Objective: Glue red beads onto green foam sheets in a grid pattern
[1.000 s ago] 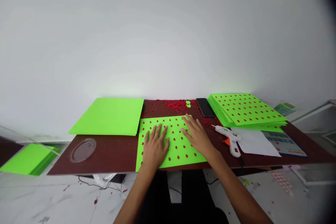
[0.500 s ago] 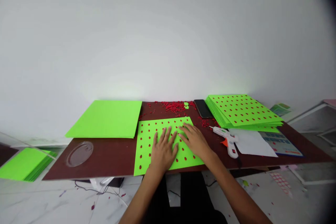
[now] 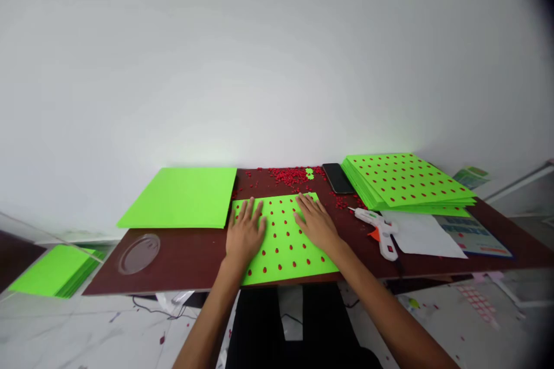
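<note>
A bright green sheet dotted with rows of small red pieces lies flat at the front middle of the table. My left hand rests palm down over its left edge, fingers slightly apart and holding nothing. On the sheet's right part lies my right hand, also flat with its fingers stretched out. Some red dots are hidden beneath both hands. Right of the sheet, a white glue gun with an orange trigger lies on its side.
Plain green sheets lie at the left, dotted green sheets are stacked at the right. Loose red pieces are scattered at the back beside a phone. A clear round lid, white paper and a floor stack also show.
My left hand has slid from the middle of the dotted sheet to its left edge. My right hand stays on the right part. The view has shifted slightly.
</note>
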Demonstrator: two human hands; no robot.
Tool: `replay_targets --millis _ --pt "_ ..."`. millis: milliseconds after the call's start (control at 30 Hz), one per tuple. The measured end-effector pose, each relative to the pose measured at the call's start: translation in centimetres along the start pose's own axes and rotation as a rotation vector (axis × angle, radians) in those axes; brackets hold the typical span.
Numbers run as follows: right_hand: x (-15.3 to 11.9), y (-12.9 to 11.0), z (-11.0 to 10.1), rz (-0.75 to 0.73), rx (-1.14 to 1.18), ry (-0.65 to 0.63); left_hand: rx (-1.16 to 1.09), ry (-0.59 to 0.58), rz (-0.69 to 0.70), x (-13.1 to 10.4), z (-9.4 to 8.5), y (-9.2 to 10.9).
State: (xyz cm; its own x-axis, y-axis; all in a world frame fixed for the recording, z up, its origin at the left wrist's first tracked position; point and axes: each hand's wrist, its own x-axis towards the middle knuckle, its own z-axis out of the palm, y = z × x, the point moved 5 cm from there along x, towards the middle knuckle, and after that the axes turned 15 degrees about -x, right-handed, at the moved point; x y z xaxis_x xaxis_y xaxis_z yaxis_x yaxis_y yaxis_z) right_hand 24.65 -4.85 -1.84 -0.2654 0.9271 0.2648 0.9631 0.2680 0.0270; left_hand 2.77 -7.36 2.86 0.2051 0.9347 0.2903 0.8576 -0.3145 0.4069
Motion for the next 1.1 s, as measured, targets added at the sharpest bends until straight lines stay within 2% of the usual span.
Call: replay_targets --millis 100,233,333,433,567,700,800,867,967,1100 --pt "0.0 -0.4 -1.9 0.021 -0.012 0.038 0.023 -0.012 -0.011 -0.1 0.9 -1.6" --pt "-1.4 -2.7 -3.8 0.022 0.038 0.106 0.023 -0.001 -0.001 -0.4 1.3 -1.7" --pt "-3.1 -5.1 -3.3 -0.009 0.068 0.066 0.028 -0.004 -0.001 -0.3 1.2 -1.5" --pt "-3.7 -6.0 -2.5 -0.017 0.061 0.013 0.028 -0.002 0.005 -0.2 1.1 -1.5" --pt "-2.3 -3.8 -2.8 -0.039 0.115 0.001 0.038 -0.003 0.005 -0.2 1.1 -1.6" --pt "-0.9 0.0 -2.8 0.081 0.076 0.071 0.045 -0.009 -0.008 -0.2 1.2 -1.7" --pt "-0.8 0.8 -1.6 0.111 0.039 0.047 0.035 -0.009 -0.003 -0.2 1.3 -1.7" --pt "-0.8 0.6 -1.4 0.102 0.046 0.068 0.02 -0.009 -0.008 0.0 1.2 -1.6" --pt "-1.0 1.0 -3.0 0.144 0.056 0.153 -0.041 -0.013 -0.029 0.5 0.5 -1.7" --pt "-3.0 3.7 -5.5 0.307 0.03 0.201 -0.23 0.007 0.023 -0.2 -2.3 -2.1"
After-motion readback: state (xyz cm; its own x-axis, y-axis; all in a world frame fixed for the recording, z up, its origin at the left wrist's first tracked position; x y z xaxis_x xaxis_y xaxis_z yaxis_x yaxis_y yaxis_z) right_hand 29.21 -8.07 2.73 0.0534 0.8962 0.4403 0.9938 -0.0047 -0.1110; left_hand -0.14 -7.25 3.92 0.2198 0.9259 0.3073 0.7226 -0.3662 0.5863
